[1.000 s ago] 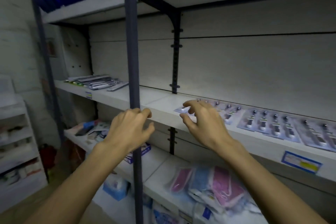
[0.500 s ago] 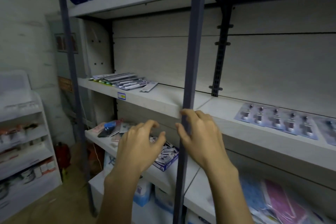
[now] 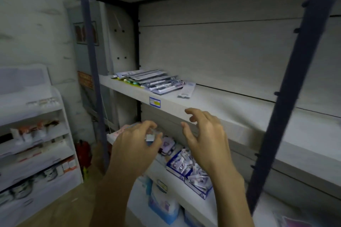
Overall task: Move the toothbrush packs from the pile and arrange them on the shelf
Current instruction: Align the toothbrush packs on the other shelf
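A pile of toothbrush packs (image 3: 151,81) lies at the far left end of the white shelf (image 3: 239,110), and a single pack (image 3: 186,90) sits just right of it. Both my hands hover in front of the shelf's front edge, below and to the right of the pile, touching neither pile nor shelf. My left hand (image 3: 136,145) has loosely curled fingers and holds nothing that I can make out. With its fingers spread and bent, my right hand (image 3: 204,136) is empty.
Two dark upright posts (image 3: 92,79) (image 3: 287,97) stand in front of the shelving. A blue box of small packets (image 3: 190,169) sits on the lower shelf under my hands. A white side rack (image 3: 36,134) with goods stands at the left. A price label (image 3: 154,101) marks the shelf edge.
The view has swung left along the shelf. Both hands moved left, away from the row of laid-out packs, which is out of view. The pile is nearer.
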A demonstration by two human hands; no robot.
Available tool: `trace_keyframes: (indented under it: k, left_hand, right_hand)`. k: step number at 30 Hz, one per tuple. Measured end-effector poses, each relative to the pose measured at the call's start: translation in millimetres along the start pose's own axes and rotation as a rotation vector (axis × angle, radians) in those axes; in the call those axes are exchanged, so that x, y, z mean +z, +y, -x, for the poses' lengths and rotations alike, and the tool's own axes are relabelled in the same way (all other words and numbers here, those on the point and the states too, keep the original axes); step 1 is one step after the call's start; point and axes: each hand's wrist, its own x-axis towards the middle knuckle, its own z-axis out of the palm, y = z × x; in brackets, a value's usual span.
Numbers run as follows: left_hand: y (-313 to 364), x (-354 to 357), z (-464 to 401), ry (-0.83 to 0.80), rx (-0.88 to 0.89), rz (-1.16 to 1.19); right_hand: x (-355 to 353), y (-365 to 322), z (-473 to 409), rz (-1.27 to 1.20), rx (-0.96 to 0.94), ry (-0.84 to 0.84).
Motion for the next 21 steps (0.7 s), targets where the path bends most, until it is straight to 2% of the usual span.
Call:
trace_keyframes:
  k: [13,21]
  left_hand:
    - [-124,12,-123,0.119,0.030,0.023]
    - [-232,4,-176,0.072,0.048,0.035]
  right_hand:
    - [118,-29,-116,-0.022,-0.007,0.042]
    - [224,-74,-159,-0.021,0.055,0.079]
